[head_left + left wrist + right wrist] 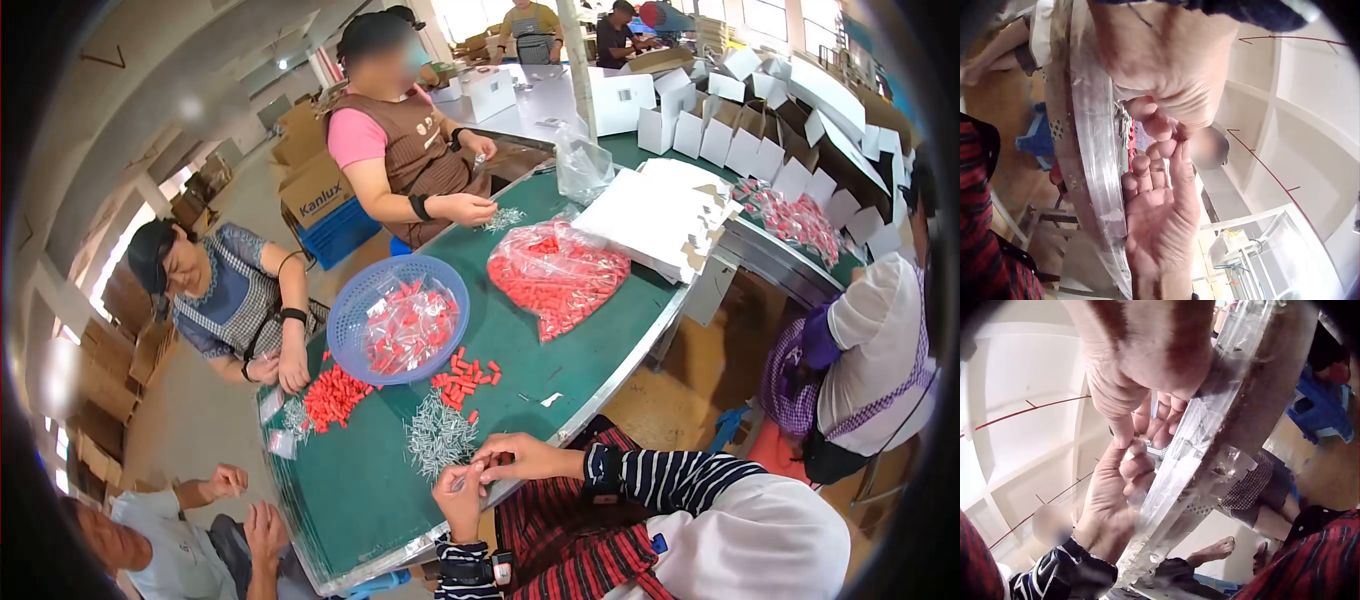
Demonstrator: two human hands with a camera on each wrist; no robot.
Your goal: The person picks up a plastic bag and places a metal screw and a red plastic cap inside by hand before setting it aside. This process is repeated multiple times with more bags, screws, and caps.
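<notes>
My left hand [459, 503] and right hand [530, 458] meet at the table's near edge, fingertips together. Both thumbs and forefingers pinch at a small pale thing [1137, 450], mostly hidden by the fingers; I cannot tell its kind. In the left wrist view, the right hand [1161, 219] is palm up, its other fingers half curled. A heap of grey metal screws [438, 435] lies just beyond my hands. Behind it are loose red plastic plugs [463, 380].
On the green table [345, 490] stands a blue basket [345, 325] of filled packets. Further back are a large clear bag of red plugs [558, 275] and stacked white cartons [640, 215]. Another red heap [335, 398] lies left. Several people sit or stand around the table.
</notes>
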